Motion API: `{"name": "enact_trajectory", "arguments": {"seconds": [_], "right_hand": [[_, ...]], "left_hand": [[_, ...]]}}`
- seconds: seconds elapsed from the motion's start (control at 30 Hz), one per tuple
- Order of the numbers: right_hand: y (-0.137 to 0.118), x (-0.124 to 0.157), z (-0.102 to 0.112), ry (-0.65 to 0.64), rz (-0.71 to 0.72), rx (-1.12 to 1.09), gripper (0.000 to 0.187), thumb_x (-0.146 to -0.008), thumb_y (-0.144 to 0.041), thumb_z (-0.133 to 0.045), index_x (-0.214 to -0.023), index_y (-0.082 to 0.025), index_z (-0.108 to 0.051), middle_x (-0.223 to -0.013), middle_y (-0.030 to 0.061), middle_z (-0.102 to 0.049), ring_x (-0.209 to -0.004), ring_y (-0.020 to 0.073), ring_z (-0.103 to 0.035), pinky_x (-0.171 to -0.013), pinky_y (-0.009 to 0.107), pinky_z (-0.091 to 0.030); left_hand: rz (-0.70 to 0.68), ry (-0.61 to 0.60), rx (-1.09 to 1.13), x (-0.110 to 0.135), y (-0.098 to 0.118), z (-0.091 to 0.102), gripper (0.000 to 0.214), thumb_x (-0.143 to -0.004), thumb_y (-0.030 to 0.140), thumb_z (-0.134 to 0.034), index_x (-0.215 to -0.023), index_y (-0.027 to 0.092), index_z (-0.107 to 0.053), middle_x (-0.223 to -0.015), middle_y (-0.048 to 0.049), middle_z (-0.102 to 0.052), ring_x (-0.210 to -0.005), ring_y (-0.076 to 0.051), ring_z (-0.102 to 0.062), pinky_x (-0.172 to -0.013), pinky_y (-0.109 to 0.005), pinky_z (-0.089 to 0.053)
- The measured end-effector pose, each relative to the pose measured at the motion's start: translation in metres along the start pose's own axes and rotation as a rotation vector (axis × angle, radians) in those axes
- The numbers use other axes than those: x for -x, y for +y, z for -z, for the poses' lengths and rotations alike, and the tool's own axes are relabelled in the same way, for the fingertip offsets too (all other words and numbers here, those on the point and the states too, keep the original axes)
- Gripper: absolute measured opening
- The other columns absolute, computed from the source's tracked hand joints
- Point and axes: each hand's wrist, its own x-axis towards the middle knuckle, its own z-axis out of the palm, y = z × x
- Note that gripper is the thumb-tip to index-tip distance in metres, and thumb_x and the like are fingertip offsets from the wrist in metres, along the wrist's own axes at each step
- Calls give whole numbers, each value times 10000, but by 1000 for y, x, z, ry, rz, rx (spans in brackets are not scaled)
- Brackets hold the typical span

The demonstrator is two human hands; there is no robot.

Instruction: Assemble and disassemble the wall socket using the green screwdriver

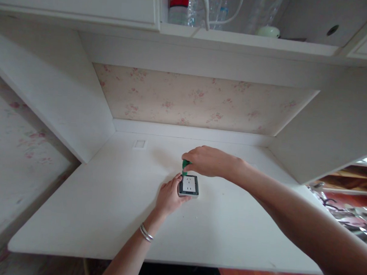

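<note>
1. White desk [105, 215], smooth and matt, set in a boxed alcove. The back panel [198, 99] is papered cream with small pink flowers.
2. Right fingers [194, 162] are curled together and clamped on the green handle of a screwdriver [185, 165]. Only a short stub of glossy green plastic shows below the fist.
3. The screwdriver's long axis stands near upright, working end down, over the far-left corner of the socket plate [189, 186]. Cannot tell whether the tip touches it.
4. Left fingers [177, 179] are closed on the left edge of the socket plate, thumb along the near side, pinning it to the desk.
5. The socket plate is roughly square with rounded corners, its white face ringed by a dark grey rim. It lies flat and face up at mid-desk, sides about parallel to the desk's front edge, slot holes showing.
6. Right hand [209, 160] is palm down just beyond the plate. Left hand [169, 196] rests on the desk at its near left.
7. A thin silver bangle [146, 233] sits on the left wrist.
8. A small rectangular inset [139, 144] lies flush in the desk at far left.
9. The shelf [238, 37] overhead carries clear plastic bottles [178, 4], one with a red label, and a pale green bowl [267, 32].
10. Crinkled silvery foil [348, 214] lies off the desk at right.
</note>
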Motion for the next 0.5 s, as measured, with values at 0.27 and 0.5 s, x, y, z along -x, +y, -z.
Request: {"name": "enact_trajectory", "arguments": {"seconds": [0.27, 0.5], "right_hand": [[15, 5, -6, -7, -68, -61, 397, -924, -487, -412, -986, -161, -630, -864, 116, -677, -783, 241, -645, -594, 282, -377], [14, 14, -3, -81, -23, -182, 258, -896, -311, -484, -1109, -199, -577, -1028, 94, -660, -869, 217, -626, -642, 272, -389]], "left_hand": [[-7, 2, -4, 2, -1, -2, 774, -645, 463, -766, -1290, 249, -397, -1399, -83, -463, -1230, -261, -496, -981, -397, -410], [-14, 5, -4, 2, 0, 0, 770, -637, 436, -781, -1283, 253, -403, -1397, -82, -465, -1230, -261, -497, -979, -403, -419]]}}
